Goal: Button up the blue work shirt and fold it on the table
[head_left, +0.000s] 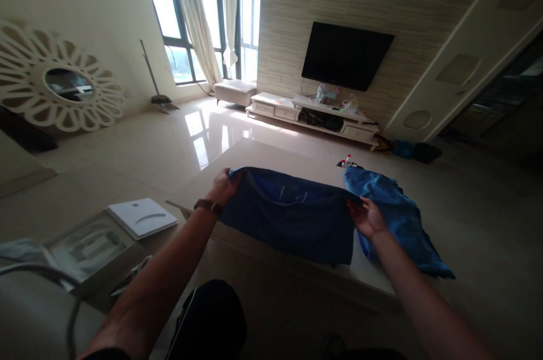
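Note:
A dark blue shirt (292, 224) is stretched between my two hands, its neckline sagging in the middle and its lower part hanging over the near edge of the pale table (258, 153). My left hand (224, 187), with a dark watch on the wrist, grips the shirt's upper left corner. At the upper right corner my right hand (367, 217) pinches the cloth between thumb and fingers. Just right of that hand lies a brighter blue garment (390, 213), spread over the table's right end. Its far folds reach small red-capped bottles (348, 161).
To the left stand an open box (87, 244) and a white box lid (142, 217). Across the tiled floor are a low TV cabinet (275, 108), a wall television (347, 55) and a padded bench (235, 92). A broom and dustpan (160, 101) lean near the window.

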`<state>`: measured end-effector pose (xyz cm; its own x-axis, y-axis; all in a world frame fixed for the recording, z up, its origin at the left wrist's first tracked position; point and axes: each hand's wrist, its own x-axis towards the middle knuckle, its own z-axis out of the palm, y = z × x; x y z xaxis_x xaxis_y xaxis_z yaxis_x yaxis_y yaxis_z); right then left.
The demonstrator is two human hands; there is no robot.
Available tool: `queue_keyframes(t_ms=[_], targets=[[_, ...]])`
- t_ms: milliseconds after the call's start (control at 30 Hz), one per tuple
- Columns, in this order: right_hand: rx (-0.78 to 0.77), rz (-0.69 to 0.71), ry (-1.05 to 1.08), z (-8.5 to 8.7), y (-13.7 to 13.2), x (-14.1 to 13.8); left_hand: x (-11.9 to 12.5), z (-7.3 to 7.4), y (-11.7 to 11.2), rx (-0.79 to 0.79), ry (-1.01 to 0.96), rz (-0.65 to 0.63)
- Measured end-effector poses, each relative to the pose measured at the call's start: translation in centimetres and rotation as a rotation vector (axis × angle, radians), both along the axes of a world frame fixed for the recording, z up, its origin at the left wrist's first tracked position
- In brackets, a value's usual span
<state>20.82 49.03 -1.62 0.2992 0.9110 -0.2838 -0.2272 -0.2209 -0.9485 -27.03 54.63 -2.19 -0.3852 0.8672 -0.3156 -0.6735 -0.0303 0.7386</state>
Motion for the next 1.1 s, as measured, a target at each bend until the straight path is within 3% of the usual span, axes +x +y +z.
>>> queue_keyframes(t_ms=[67,100,200,333,400,467,567,700,833,967,1100], targets=[[0.019,0.063,-0.159,-0.4,4.3,-0.7,0.9,-0.7,3.5,0.024,0.124,-0.055],[0.026,0.119,-0.288,-1.0,5.9,-1.2,1.4,-1.4,4.8,0.016,0.307,-0.121],[-0.009,0.26,-0.589,-4.3,7.4,-2.9,2.3,-4.6,6.1,-0.074,0.851,-0.302],[-0.051,0.371,-0.758,-10.8,2.7,-3.0,0.8,-10.3,2.3,-0.185,1.083,-0.336],[-0.08,0.38,-0.937,-13.7,-0.7,-1.8,-0.9,-13.0,-0.2,-0.372,1.255,-0.303],[-0.153,0.21,-0.955,-16.0,-3.4,-0.3,-2.6,-15.0,-2.0,-0.53,1.272,-0.285],[-0.265,0.039,-0.718,-17.5,-5.4,0.9,-4.1,-16.3,-3.3,-0.513,1.074,-0.363],[-0.338,0.062,-0.483,-17.1,-5.7,-0.1,-3.6,-15.5,-4.3,-0.467,0.898,-0.421],[-0.362,0.011,-0.212,-14.5,-6.1,-1.2,-2.8,-13.0,-5.9,-0.455,0.667,-0.39],[-0.271,-0.053,0.022,-9.8,-7.0,-0.6,-2.4,-9.1,-6.9,-0.371,0.433,-0.295],[-0.142,-0.145,0.153,-3.3,-8.0,0.5,-1.3,-3.7,-6.9,-0.229,0.238,-0.186]])
